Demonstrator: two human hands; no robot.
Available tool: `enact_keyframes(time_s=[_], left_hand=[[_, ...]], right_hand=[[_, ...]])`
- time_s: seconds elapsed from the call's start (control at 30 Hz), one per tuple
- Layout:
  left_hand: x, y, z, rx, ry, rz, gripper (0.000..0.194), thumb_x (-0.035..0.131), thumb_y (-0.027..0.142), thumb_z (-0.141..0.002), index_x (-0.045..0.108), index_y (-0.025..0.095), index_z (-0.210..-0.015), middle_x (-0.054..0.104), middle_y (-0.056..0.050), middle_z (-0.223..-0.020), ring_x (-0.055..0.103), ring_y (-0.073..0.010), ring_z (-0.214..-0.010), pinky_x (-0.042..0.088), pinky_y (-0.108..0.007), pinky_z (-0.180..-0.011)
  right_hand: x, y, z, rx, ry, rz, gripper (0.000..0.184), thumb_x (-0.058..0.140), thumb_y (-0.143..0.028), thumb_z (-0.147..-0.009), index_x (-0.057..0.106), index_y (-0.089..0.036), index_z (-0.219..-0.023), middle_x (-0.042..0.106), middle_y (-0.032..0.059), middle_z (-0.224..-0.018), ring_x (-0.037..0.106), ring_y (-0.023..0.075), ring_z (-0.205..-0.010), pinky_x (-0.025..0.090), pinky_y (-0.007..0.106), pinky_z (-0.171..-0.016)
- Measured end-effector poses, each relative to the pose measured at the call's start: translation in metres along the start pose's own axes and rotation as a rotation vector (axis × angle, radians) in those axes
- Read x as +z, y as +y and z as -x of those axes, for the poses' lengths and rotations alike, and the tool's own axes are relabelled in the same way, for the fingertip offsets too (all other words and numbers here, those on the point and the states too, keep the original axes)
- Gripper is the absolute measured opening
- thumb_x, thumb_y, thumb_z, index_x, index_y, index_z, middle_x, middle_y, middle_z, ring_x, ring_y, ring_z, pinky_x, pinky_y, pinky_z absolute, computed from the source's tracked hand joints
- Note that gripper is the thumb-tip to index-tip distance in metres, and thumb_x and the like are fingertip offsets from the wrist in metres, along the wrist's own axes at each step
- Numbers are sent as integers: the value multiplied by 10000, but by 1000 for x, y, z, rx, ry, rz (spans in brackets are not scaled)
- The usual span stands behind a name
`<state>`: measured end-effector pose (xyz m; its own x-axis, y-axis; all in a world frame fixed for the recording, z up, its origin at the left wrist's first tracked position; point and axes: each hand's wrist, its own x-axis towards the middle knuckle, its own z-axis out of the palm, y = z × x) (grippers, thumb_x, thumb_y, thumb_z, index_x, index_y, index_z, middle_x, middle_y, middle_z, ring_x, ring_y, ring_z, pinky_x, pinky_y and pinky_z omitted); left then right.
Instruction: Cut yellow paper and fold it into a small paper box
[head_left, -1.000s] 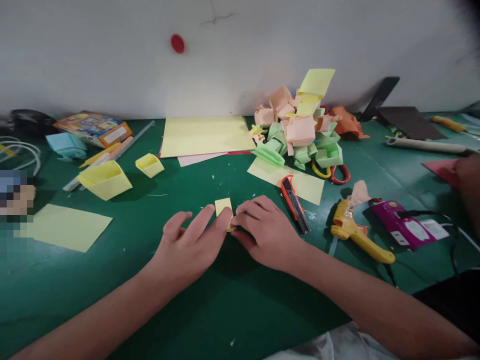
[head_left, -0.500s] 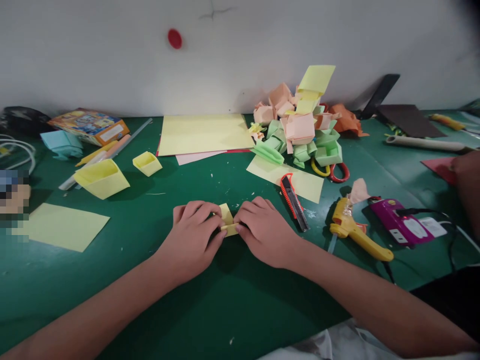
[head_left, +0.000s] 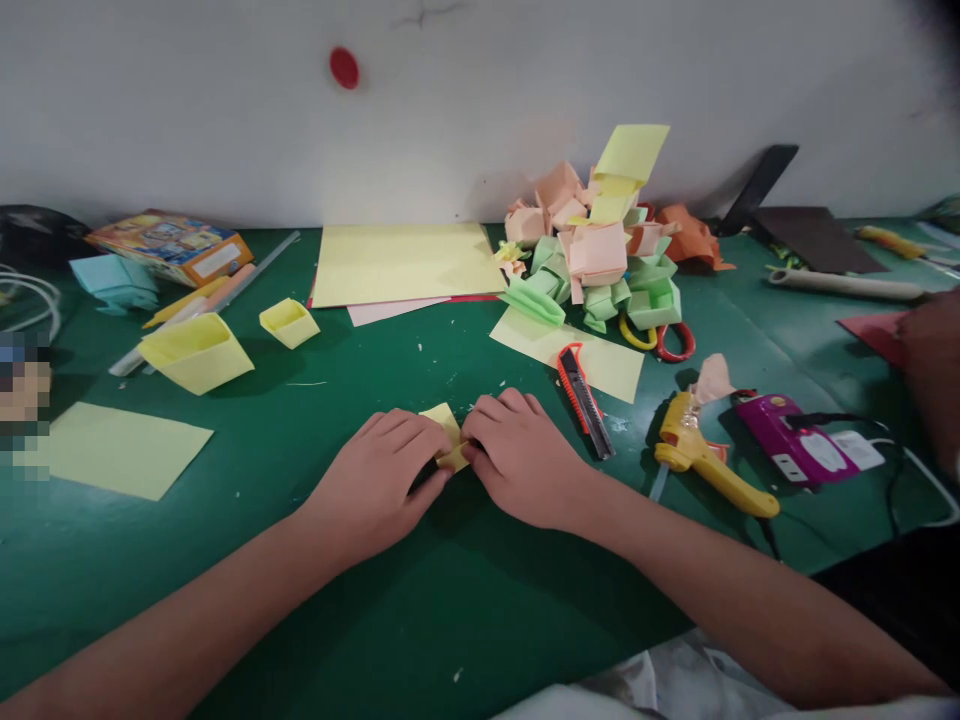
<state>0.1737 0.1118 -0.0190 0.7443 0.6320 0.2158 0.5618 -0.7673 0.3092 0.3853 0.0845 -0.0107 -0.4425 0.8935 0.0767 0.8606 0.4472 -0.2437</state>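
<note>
Between my hands, a small piece of yellow paper (head_left: 453, 458) is partly folded, its near edge turned up into a strip. My left hand (head_left: 390, 468) closes on the left end of it, thumb at the front. At the other end, my right hand (head_left: 517, 455) pinches the paper with thumb and fingers. The fingers hide much of the paper. Close to my right hand lies an orange and black utility knife (head_left: 585, 402), over the lower edge of a yellow sheet (head_left: 622, 365).
Two yellow paper boxes (head_left: 199, 355) and a yellow sheet (head_left: 124, 450) lie left. Folded paper pieces (head_left: 596, 255) pile up at the back, scissors handles (head_left: 676, 342) beneath. A yellow glue gun (head_left: 712, 470) and purple power adapter (head_left: 799, 440) are right. Another person's hand (head_left: 937, 370) shows far right.
My left hand's fingers have shifted over the paper and bunched closer together. My right hand stays at its end. The whole view has slid slightly.
</note>
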Motion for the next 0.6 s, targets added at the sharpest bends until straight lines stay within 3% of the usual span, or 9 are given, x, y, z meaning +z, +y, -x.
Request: enact_keyframes(time_s=[0.17, 0.4, 0.6], left_hand=[[1, -4, 0, 3, 12, 25, 101, 533, 273, -959, 605, 206, -935, 704, -58, -1006, 631, -255, -958, 486, -427, -864], [2, -4, 0, -17, 69, 28, 137, 558, 272, -970, 657, 216, -1047, 738, -48, -1046, 667, -245, -983, 505, -408, -857], [3, -6, 0, 69, 100, -34, 224, 511, 242, -996, 715, 217, -908, 755, -41, -989, 673, -229, -945, 508, -410, -869]], right_hand=[[0, 0, 0, 30, -1, -33, 150, 480, -244, -1007, 590, -194, -919, 615, 62, -987, 471, 249, -920, 326, 397, -796], [4, 3, -4, 84, 67, -133, 24, 563, -224, -955, 553, -205, -965, 627, 34, -999, 477, 231, -915, 328, 371, -786], [5, 5, -5, 72, 58, -119, 39, 577, -241, -953, 556, -219, -929, 627, 28, -964, 482, 231, -896, 331, 363, -778]])
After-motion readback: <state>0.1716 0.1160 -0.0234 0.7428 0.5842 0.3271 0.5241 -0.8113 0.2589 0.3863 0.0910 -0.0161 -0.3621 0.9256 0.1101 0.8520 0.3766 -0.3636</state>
